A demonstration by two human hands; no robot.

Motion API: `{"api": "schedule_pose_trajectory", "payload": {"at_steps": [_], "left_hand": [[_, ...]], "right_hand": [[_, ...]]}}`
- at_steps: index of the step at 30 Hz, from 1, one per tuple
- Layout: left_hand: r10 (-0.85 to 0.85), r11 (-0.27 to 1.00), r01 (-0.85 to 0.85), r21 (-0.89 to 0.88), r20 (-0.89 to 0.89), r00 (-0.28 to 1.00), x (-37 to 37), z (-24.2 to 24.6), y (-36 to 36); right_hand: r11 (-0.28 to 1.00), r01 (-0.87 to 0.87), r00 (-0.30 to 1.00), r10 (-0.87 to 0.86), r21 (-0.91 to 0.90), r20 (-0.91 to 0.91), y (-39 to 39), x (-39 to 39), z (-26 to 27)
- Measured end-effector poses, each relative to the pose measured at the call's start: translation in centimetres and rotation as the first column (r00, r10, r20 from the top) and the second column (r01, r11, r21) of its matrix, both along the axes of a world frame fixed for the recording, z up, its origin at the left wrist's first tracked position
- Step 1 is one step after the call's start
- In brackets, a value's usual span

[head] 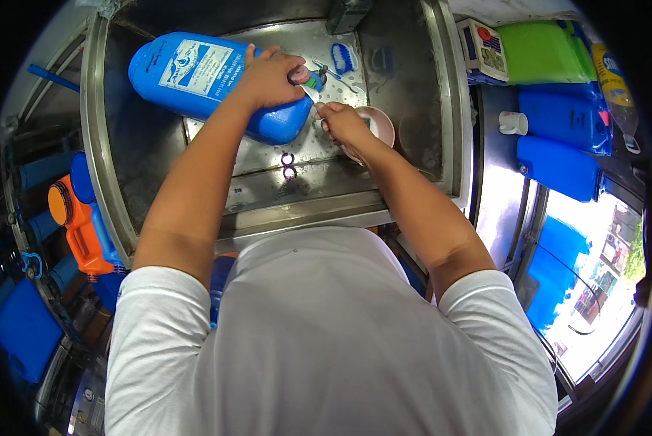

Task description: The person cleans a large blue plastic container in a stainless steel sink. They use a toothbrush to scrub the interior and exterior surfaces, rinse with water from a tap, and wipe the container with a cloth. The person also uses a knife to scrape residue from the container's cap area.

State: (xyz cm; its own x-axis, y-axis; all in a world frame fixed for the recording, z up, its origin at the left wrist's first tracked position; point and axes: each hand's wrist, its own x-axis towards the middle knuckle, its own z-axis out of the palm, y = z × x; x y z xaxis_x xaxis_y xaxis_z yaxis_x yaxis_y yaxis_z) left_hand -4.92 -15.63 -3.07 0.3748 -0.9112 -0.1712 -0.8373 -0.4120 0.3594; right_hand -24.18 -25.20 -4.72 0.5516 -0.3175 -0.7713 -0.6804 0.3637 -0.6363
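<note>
A blue plastic water container (151, 65) with a printed label lies on its side in a stainless steel sink (413, 125). My left hand (271, 79) grips its end, fingers spread across the top. Beside that thumb are a small pinkish piece (299, 74) and a blue-and-green fitting (316, 83), partly covered. Between the fingers of my right hand (339, 122) is a knife (310, 93), its blade against the container near the fitting; the handle is mostly hidden. Just behind the right hand stands a pink plastic bowl (388, 122), partly covered.
A blue scrub brush (343, 58) and a thin tool (350, 84) lie on the wet sink floor. A dark ring (287, 159) is near the front wall. Right of the sink are a white mug (513, 123) and blue containers (557, 169). Orange jugs (80, 234) stand left.
</note>
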Motion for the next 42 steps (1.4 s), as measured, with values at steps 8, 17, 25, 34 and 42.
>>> {"api": "schedule_pose_trajectory", "payload": {"at_steps": [8, 17, 25, 34, 42], "left_hand": [[-0.012, 0.998, 0.019, -0.059, 0.115, 0.993, -0.7, -0.7, 0.5], [-0.031, 0.997, 0.041, -0.071, 0.139, 0.99, -1.1, -0.5, 0.6], [-0.023, 0.994, 0.036, -0.099, 0.125, 0.992, -1.1, -0.6, 0.8], [-0.022, 0.995, 0.033, -0.094, 0.117, 0.993, -1.3, -0.3, 0.7], [-0.27, 0.948, 0.276, -0.159, 0.06, 0.961, -0.5, -0.3, 3.9]], "right_hand": [[0.921, 0.146, 0.984, -0.097, 0.362, -0.149, 0.4, -0.1, -0.1], [0.936, 0.218, 0.973, -0.188, 0.275, -0.13, 1.7, 1.0, -1.5], [0.928, 0.314, 0.949, -0.303, 0.203, -0.084, 4.1, 1.2, -1.1], [0.914, 0.3, 0.945, -0.245, 0.273, -0.216, 2.0, 1.7, 0.7], [0.961, -0.079, 0.996, 0.062, -0.264, -0.07, -5.9, -2.8, 0.4]]}}
